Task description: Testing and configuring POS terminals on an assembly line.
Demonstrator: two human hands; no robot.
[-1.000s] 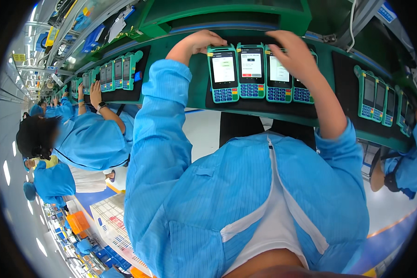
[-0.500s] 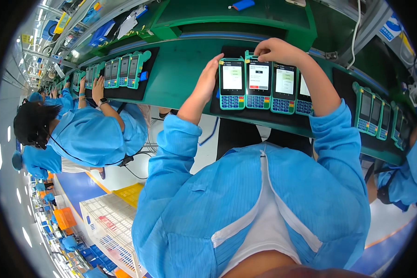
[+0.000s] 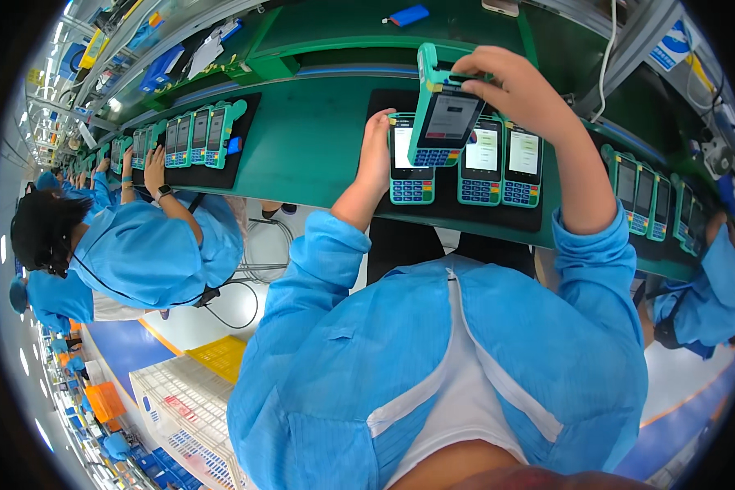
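A payment terminal with a teal casing and coloured keypad is raised off the bench, tilted, its upper end gripped by my right hand. Under it, a black mat holds a row of similar terminals. The leftmost terminal has a lit white screen, partly covered by the raised one. Against its left edge rests my left hand, fingers stretched out along the side. To the right lie a second lit terminal and a third near my right forearm.
A green shelf runs along the back, bearing a blue pack. At left, a co-worker in blue reaches toward more terminals. Other terminals lie at right. A white crate stands behind on the left.
My right hand has lifted the second terminal from the left up off the mat and tilted it. Its screen now looks darker. My left hand stays by the leftmost terminal.
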